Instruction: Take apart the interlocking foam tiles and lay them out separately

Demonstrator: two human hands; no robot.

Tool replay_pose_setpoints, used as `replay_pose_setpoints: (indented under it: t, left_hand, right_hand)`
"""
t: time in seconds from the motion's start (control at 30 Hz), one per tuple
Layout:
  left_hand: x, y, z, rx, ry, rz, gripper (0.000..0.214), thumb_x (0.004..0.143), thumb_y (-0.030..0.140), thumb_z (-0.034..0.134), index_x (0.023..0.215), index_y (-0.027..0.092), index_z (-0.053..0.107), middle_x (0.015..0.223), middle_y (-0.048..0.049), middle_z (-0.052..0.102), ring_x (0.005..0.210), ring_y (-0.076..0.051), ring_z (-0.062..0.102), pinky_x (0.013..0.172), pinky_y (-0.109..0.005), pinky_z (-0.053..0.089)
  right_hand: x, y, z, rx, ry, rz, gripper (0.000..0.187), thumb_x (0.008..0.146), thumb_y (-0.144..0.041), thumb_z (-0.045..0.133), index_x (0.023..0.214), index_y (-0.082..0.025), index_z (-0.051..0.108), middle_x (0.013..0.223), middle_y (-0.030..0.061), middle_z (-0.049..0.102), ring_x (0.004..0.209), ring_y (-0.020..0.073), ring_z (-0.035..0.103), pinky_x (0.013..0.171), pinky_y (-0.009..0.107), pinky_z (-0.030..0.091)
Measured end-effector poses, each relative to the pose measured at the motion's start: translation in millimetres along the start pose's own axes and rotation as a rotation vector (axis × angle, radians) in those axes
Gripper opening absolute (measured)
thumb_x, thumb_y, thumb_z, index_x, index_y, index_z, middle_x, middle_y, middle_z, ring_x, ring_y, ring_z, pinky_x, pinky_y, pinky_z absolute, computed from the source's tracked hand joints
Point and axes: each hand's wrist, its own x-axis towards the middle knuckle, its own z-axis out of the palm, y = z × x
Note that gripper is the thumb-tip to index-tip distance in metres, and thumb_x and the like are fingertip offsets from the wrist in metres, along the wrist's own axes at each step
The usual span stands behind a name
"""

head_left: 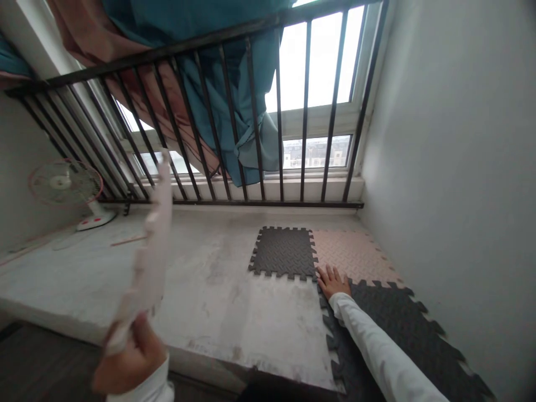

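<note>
Left hand [130, 357]: you clamp a pale tile [154, 251].
Right hand [334, 282]: your fingers lie spread on the pink tile [354, 252].
Gray tile [283, 251]: just left of your right hand.

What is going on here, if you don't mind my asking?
A person's left hand holds a pale foam tile roughly upright, blurred in the picture. The right hand rests palm down near where three laid tiles meet: a grey tile, a pink tile to its right, and a darker tile nearer the person.
</note>
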Motion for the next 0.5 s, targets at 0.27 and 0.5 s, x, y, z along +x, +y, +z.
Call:
replay_pose_setpoints:
  t: [0.27, 0.5]
  left_hand:
    - [-55.6, 63.1, 115.3, -0.02, -0.227, 0.238, 0.028, 0.088, 0.018, 0.038, 0.098, 0.017, 0.064, 0.091, -0.0093, 0.073, 0.064, -0.015, 0.067, 0.054, -0.024, 0.048]
    - [-28.0, 106.7, 178.2, -0.081, -0.256, 0.223, 0.032, 0.088, 0.018, 0.039, 0.112, 0.014, 0.059, 0.108, -0.0114, 0.068, 0.08, -0.015, 0.067, 0.061, -0.022, 0.05]
  right_hand:
    - [-5.1, 15.5, 8.6, -0.009, -0.014, -0.029, 0.053, 0.088, -0.054, 0.02, 0.139, -0.039, 0.016, 0.15, -0.0059, 0.01, 0.137, 0.016, 0.009, 0.109, 0.046, 0.009]
    - [1.1, 57.4, 18.7, 0.01, 0.086, 0.232, 0.057, 0.088, -0.053, 0.018, 0.141, -0.033, 0.016, 0.15, 0.0042, 0.012, 0.136, 0.0255, 0.013, 0.104, 0.056, 0.012]
